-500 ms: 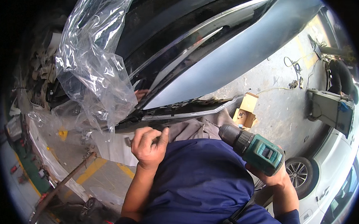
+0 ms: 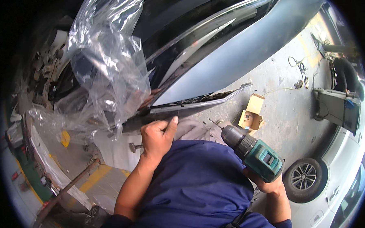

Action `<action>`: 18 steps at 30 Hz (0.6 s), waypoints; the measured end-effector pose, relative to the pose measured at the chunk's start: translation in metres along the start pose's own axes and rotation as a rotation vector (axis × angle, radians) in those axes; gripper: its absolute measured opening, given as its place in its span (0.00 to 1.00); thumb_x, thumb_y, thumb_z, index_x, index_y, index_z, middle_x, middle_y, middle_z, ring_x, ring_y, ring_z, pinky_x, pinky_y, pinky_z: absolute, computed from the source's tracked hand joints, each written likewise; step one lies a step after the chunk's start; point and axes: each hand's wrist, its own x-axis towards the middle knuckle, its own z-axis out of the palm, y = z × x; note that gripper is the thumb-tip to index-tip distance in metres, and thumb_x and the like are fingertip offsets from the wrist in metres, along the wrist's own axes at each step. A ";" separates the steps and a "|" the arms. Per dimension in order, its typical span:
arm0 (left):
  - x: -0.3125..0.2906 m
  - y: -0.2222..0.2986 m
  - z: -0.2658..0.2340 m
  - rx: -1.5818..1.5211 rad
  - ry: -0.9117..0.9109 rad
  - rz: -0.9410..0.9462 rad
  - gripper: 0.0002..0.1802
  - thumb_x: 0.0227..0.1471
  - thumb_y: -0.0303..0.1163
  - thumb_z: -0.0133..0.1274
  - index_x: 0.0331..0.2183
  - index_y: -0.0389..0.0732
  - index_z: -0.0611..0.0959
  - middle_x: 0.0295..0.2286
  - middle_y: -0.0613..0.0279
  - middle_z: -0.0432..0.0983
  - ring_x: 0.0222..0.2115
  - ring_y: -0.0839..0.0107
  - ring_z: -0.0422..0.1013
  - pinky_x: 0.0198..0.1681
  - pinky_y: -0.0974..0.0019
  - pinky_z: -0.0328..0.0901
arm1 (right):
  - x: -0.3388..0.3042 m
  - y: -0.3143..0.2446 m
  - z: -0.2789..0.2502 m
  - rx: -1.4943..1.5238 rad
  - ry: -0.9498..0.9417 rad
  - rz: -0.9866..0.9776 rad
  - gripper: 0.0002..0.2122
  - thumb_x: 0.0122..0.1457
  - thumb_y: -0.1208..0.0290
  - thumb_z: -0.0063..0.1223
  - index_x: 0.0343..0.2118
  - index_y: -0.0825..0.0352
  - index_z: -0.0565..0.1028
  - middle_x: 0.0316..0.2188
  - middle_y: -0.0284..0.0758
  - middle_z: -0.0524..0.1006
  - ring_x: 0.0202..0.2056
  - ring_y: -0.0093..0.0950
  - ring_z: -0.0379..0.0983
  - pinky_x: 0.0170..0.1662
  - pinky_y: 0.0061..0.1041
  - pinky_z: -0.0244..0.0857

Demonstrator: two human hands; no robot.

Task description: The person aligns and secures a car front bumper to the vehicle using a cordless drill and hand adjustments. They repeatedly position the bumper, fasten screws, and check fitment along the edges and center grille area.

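In my right hand (image 2: 267, 183) is a green and black cordless drill (image 2: 256, 156). Its thin drill bit (image 2: 214, 122) points up and to the left, away from my body. My left hand (image 2: 158, 138) is closed in a fist, thumb raised, in front of the car's lower edge. From its left side sticks a short metal piece with a flat head, like a bolt (image 2: 135, 147); the fingers hide the rest. Ahead is a dark car with a blue-grey panel (image 2: 221, 62). Clear plastic sheeting (image 2: 111, 66) hangs over its left part.
An open cardboard box (image 2: 251, 117) with small dark parts lies on the floor ahead of the drill. A white car with a wheel (image 2: 304, 179) stands at the right, near a grey wheeled cabinet (image 2: 337, 108). A rusty bar (image 2: 67, 188) slants at lower left.
My left hand has risen slightly and turned, showing more of the bolt-like piece. The drill has shifted a little left and its bit shows more clearly. My view has shifted slightly.
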 end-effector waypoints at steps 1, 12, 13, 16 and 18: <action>0.003 0.001 0.001 -0.004 0.008 -0.020 0.24 0.57 0.41 0.62 0.16 0.35 0.83 0.12 0.58 0.75 0.14 0.67 0.74 0.21 0.64 0.64 | 0.002 0.003 -0.001 -0.040 -0.015 -0.047 0.14 0.48 0.73 0.67 0.40 0.64 0.82 0.37 0.37 0.82 0.38 0.37 0.81 0.44 0.31 0.74; 0.016 0.015 0.039 -0.238 0.296 -0.178 0.23 0.57 0.43 0.62 0.19 0.35 0.85 0.12 0.62 0.76 0.13 0.75 0.72 0.20 0.68 0.63 | 0.003 0.040 -0.028 -0.096 -0.044 -0.189 0.18 0.47 0.74 0.66 0.44 0.66 0.80 0.39 0.38 0.82 0.39 0.35 0.81 0.46 0.30 0.73; 0.017 0.016 0.040 -0.245 0.313 -0.171 0.23 0.57 0.44 0.62 0.19 0.35 0.85 0.12 0.62 0.76 0.13 0.75 0.72 0.20 0.68 0.63 | 0.003 0.041 -0.027 -0.086 -0.044 -0.177 0.17 0.47 0.74 0.66 0.43 0.66 0.80 0.39 0.38 0.82 0.38 0.35 0.81 0.46 0.30 0.73; 0.022 0.019 0.040 -0.254 0.331 -0.157 0.23 0.57 0.44 0.62 0.20 0.35 0.86 0.12 0.62 0.77 0.13 0.75 0.72 0.20 0.69 0.64 | -0.001 0.047 -0.020 -0.088 -0.031 -0.195 0.16 0.49 0.75 0.65 0.43 0.66 0.80 0.37 0.37 0.82 0.38 0.32 0.80 0.45 0.28 0.73; 0.026 0.022 0.037 -0.242 0.308 -0.161 0.23 0.57 0.45 0.62 0.21 0.34 0.86 0.13 0.62 0.77 0.12 0.76 0.72 0.20 0.69 0.64 | 0.000 0.044 -0.013 0.065 -0.031 -0.088 0.16 0.49 0.75 0.64 0.43 0.67 0.80 0.37 0.36 0.82 0.38 0.31 0.80 0.45 0.27 0.73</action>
